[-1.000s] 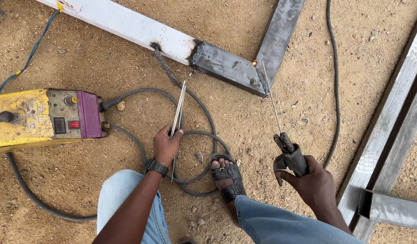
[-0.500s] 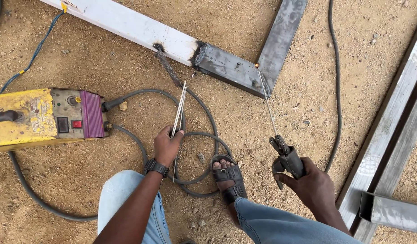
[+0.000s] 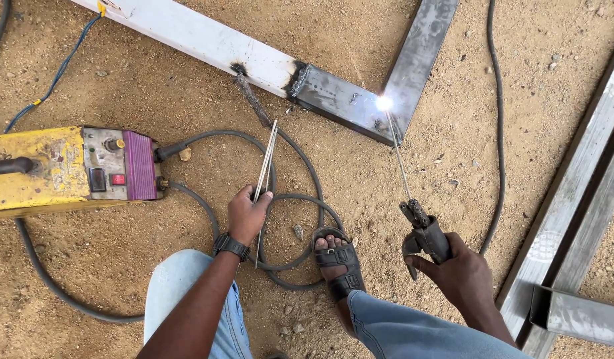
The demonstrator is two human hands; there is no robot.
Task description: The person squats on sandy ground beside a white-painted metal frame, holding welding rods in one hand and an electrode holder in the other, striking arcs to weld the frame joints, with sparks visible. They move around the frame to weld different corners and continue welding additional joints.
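Note:
My right hand [image 3: 461, 272] grips a dark electrode holder [image 3: 423, 234] with a thin welding rod [image 3: 398, 159] clamped in it. The rod's tip touches the corner joint of the steel tube frame [image 3: 347, 100], where a bright white arc [image 3: 384, 102] glows. My left hand [image 3: 247, 214], with a black wristwatch, holds a small bundle of spare welding rods [image 3: 266, 159] pointing away from me over the sandy ground. My sandalled foot [image 3: 337, 259] rests between the two hands.
A yellow welding machine [image 3: 61, 169] with a purple panel lies at the left, its grey cables [image 3: 300, 199] looping over the sand around my foot. More steel tubes [image 3: 573, 199] lie at the right. A black cable [image 3: 500, 133] runs along the right side.
The rod's tip has reached the frame's corner and an arc now burns there; before, no glow showed. My right hand shifted slightly. The left hand has stayed put.

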